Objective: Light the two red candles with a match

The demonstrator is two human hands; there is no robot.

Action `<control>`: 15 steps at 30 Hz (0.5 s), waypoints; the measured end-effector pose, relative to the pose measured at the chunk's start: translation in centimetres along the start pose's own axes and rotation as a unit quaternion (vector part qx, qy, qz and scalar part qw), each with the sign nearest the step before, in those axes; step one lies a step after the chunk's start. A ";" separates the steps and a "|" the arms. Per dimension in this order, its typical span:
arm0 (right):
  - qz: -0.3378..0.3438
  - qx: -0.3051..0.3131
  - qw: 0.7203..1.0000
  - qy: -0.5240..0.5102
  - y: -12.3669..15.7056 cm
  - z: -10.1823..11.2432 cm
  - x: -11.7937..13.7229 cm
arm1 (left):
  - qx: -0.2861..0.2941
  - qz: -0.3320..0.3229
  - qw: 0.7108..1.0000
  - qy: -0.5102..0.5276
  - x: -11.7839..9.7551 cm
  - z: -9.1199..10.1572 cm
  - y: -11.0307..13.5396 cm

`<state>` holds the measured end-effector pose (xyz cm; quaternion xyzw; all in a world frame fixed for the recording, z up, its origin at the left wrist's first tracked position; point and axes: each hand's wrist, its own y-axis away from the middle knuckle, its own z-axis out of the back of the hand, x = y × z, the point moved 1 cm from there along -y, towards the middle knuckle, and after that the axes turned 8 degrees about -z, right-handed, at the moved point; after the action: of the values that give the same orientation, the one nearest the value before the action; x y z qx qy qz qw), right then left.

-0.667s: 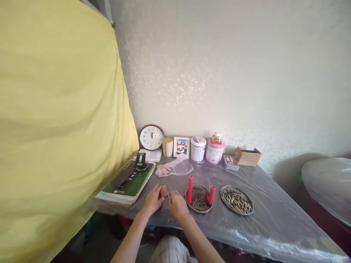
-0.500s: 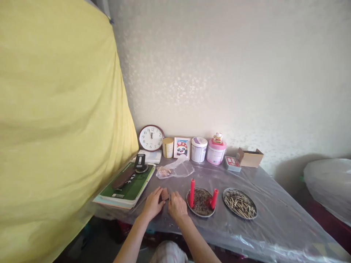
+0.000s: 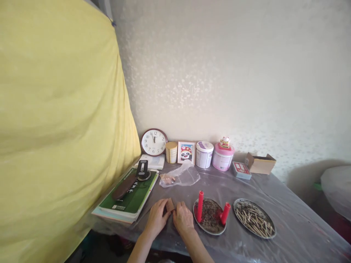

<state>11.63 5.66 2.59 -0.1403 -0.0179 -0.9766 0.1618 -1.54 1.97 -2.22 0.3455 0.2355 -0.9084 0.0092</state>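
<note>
My left hand (image 3: 157, 217) and my right hand (image 3: 183, 220) meet at the front edge of the table. Together they grip a small brown box (image 3: 169, 205), the left hand's fingers curled round its left side and the right hand's fingers pinched against its right side. Just right of my right hand lies a round metal dish (image 3: 210, 222) of dark burnt bits with two red candles, a taller one (image 3: 200, 206) and a shorter one (image 3: 225, 213), standing in it. A second metal dish (image 3: 254, 218) further right holds several pale sticks.
A green book (image 3: 131, 195) with a dark case and a small black device lies at the left. A clear plastic bag (image 3: 181, 175) sits behind my hands. Along the wall stand a clock (image 3: 154, 142), tins, a framed picture, a pink jar and a cardboard box (image 3: 260, 163). A yellow cloth (image 3: 60, 120) hangs at the left.
The view has shifted, so everything on the table sits lower and further right in the picture. My hands stay together on the small brown box, fingers drawn closer over it.
</note>
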 end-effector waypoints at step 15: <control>0.068 -0.046 0.976 -0.201 6.7 3.0 -4.7 | -0.081 0.184 0.934 0.295 -4.6 1.4 7.0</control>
<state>18.82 0.99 4.07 -0.3417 0.0050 -0.9149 0.2147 2.35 -5.55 -1.33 0.6335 0.2326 -0.7257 0.1337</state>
